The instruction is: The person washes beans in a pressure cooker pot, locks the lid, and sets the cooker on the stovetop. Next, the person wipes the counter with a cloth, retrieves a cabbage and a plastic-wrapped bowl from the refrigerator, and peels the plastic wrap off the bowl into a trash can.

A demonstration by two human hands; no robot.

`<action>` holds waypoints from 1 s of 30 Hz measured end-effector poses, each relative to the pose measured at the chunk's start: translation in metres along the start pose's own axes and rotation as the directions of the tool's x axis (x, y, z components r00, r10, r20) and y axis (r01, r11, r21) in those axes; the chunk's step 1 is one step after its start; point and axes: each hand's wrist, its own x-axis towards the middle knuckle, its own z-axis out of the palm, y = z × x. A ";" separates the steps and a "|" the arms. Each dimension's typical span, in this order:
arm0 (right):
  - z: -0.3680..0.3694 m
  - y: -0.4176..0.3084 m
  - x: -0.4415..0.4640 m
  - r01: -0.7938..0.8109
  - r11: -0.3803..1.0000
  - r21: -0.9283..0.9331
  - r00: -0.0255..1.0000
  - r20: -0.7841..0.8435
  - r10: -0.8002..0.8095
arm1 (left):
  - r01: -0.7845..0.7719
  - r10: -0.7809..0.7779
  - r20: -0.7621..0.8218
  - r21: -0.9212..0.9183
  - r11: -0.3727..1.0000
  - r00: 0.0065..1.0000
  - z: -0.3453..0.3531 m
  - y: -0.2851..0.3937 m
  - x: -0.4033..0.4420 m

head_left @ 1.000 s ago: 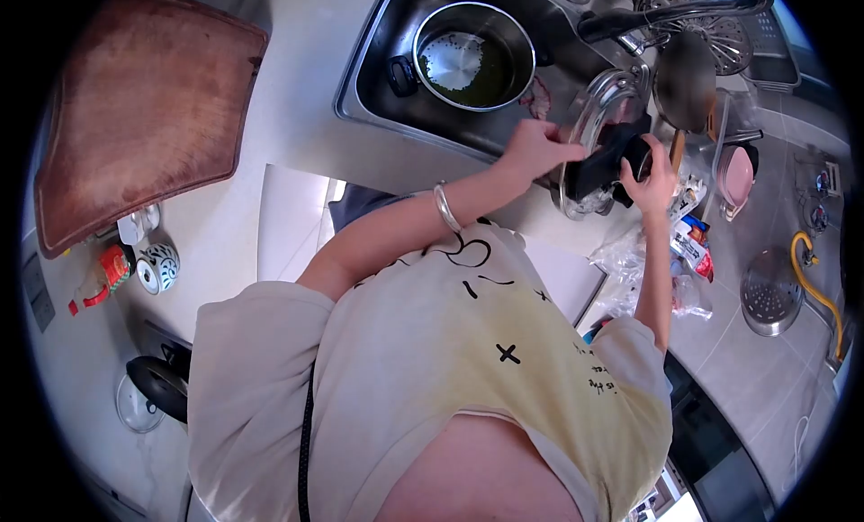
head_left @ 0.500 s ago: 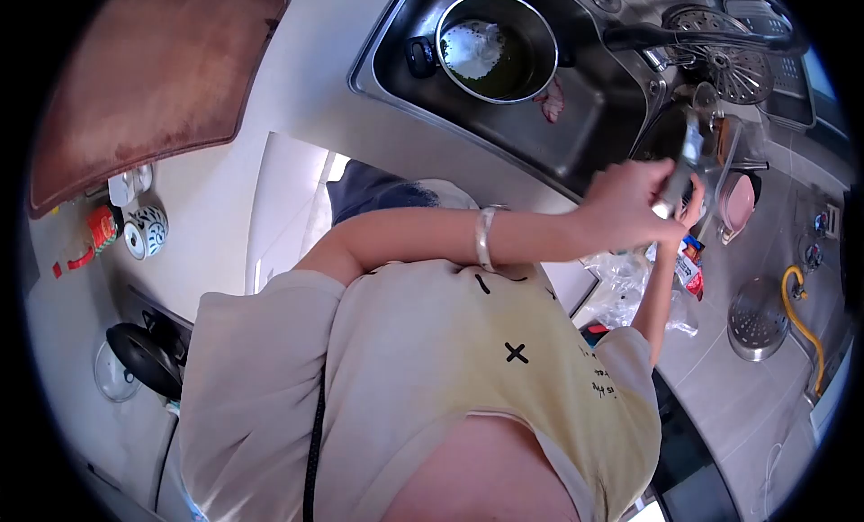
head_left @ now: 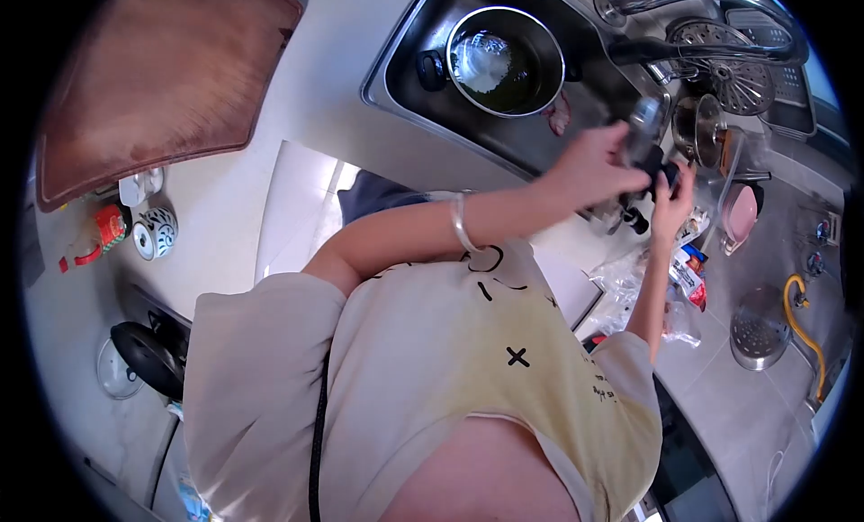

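Observation:
My left hand [head_left: 585, 169], with a white bangle on its wrist, reaches across to the sink's right corner. Its fingers and thumb close around a clear-topped black object [head_left: 652, 166], blurred and too unclear to name. On the other side, my right hand [head_left: 675, 201] grips the black part with its fingertips. Just below the hands are small black knob-like parts [head_left: 634, 220]; whether they belong to it I cannot tell. A pot [head_left: 549, 99] with black handles and greenish liquid stands in the steel sink [head_left: 418, 117].
A brown cutting board [head_left: 171, 90] lies at upper left near a patterned jar [head_left: 155, 234]. The faucet [head_left: 684, 49] arches over the sink's right side. Beyond my hands are a small pot [head_left: 697, 130], plastic bags [head_left: 625, 283], a pink item [head_left: 742, 209] and a colander [head_left: 760, 328].
Both hands have moved slightly left, and the held object has turned so its black part shows between them. The small pot behind now shows more clearly. The view has shifted a little.

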 end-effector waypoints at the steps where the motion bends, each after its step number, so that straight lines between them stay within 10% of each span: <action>1: 0.014 0.003 0.006 0.010 1.000 0.016 1.000 0.006 -0.010 | -0.004 0.006 -0.044 0.034 0.999 0.999 -0.018 -0.002 0.004; 4: 0.050 -0.046 0.020 -0.023 0.931 -0.364 0.996 0.072 0.053 | 0.019 -0.019 -0.233 -0.002 1.000 0.972 -0.069 -0.020 0.014; 8: 0.115 -0.053 0.045 0.329 0.862 -0.385 0.943 0.078 -0.325 | 0.031 -0.044 -0.392 -0.040 0.999 0.919 -0.133 -0.039 0.026; 16: 0.210 -0.068 0.077 0.433 0.802 -0.410 0.896 0.295 -0.333 | 0.180 -0.033 -0.653 0.160 0.971 0.757 -0.217 -0.056 0.049; 21: 0.233 -0.062 0.089 0.413 0.821 -0.394 0.900 0.317 -0.300 | 0.348 0.155 -0.622 0.608 0.714 0.768 -0.238 -0.066 0.059; 30: 0.247 -0.066 0.092 0.403 0.821 -0.404 0.909 0.280 -0.308 | 0.301 0.430 -0.422 0.898 0.322 0.798 -0.258 -0.080 0.070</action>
